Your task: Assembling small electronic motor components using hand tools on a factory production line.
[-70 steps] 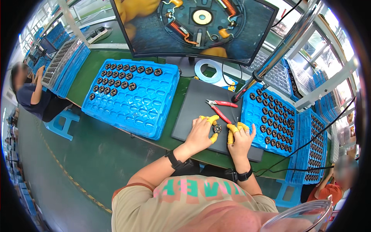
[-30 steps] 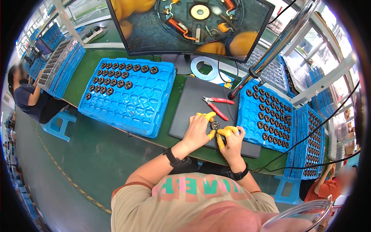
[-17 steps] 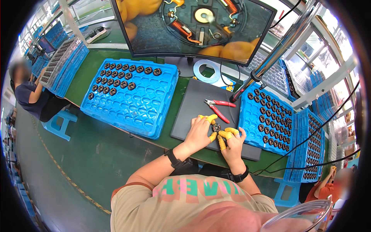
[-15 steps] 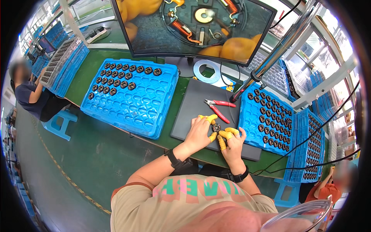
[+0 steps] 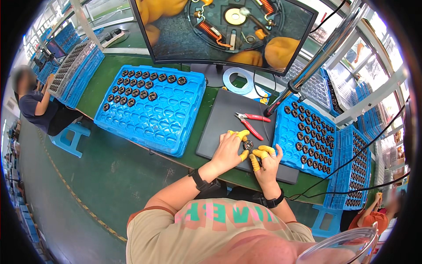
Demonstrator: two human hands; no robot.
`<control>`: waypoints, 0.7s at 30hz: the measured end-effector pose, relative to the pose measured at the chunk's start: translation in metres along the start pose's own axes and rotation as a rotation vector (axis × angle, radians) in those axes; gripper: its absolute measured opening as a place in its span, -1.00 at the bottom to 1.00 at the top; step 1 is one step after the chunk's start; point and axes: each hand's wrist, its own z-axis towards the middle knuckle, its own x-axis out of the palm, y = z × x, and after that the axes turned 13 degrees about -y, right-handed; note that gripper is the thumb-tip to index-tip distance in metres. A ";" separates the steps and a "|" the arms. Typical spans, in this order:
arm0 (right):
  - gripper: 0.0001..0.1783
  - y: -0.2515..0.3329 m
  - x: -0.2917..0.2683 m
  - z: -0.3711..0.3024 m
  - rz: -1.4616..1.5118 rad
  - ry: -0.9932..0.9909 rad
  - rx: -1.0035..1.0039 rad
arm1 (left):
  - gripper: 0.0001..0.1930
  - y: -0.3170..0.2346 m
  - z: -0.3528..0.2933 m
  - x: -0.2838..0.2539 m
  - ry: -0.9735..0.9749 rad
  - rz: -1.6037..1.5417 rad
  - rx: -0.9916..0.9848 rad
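Note:
My left hand (image 5: pixel 227 148), in yellow finger cots, holds a small round black part with copper coils (image 5: pixel 248 144) between its thumb and fingers. The part rests over the dark grey mat (image 5: pixel 220 116). Close on its right side, my right hand (image 5: pixel 266 163), also in yellow finger cots, is closed in a pinch on a thin rod-like tool, mostly hidden by the fingers. On the monitor (image 5: pixel 246 53), an enlarged picture shows the part's coils, a small coiled spring and a round-tipped rod near the centre. Red-handled cutters (image 5: pixel 251 124) lie on the mat beyond my hands.
A blue tray (image 5: pixel 169 114) partly filled with round parts stands at left; a fuller blue tray (image 5: pixel 307 136) lies at right. A metal pole (image 5: pixel 303 79) rises behind the mat. Black cables (image 5: pixel 347 169) cross the right side. One person (image 5: pixel 33 99) sits far left, another (image 5: pixel 373 216) at lower right.
My right hand has shifted slightly away from the part. On the monitor, the rod and the right fingertips have moved a little. The left hand keeps its hold.

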 end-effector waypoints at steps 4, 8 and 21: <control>-0.82 0.001 -0.003 0.001 0.041 -0.051 0.028 | -0.40 -0.002 0.001 0.000 -0.003 -0.015 -0.002; -0.81 0.001 -0.002 0.001 0.032 -0.072 0.037 | -0.40 -0.002 0.002 -0.001 -0.003 -0.019 -0.008; -0.79 0.008 -0.005 0.005 -0.017 -0.056 -0.002 | -0.39 0.002 -0.003 0.001 -0.001 -0.004 0.002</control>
